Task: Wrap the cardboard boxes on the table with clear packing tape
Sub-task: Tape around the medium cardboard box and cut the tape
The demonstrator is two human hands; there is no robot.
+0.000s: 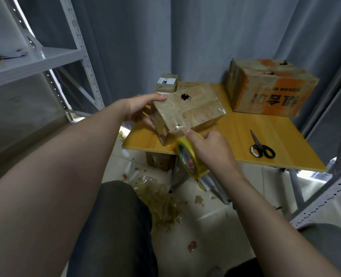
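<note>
Presently the small cardboard box (187, 114) sits at the near-left corner of the counter (245, 132), tipped rather than flat, with its long axis running from near-left to far-right. Left hand (140, 108) grips the box's left end, thumb on top and fingers curled underneath, and steadies it. Right hand (209, 148) holds the tape roll (185, 158) just below and to the right of the box's near end, fingers through the core. Its thumb (189, 132) presses at the box's near lower edge, where clear tape appears to meet the cardboard. The roll stands on edge and hangs past the counter's near edge. Both hands are occupied and neither is spread wide. The box surface is glossy with tape bands already on it, and a dark hole shows on the top face. Judgement: the next pull should carry the roll along or around the long axis, away from the thumb's anchor. The right hand is nearer that path, and the left is placed to turn the box. Scissors (260, 146) lie on the counter well to the right, apart from both hands and closer to the right one. A larger box with orange print (269, 88) stands at the far right, with small stacked boxes (165, 82) at the far edge. Tape scraps (161, 200) litter the floor below.
</note>
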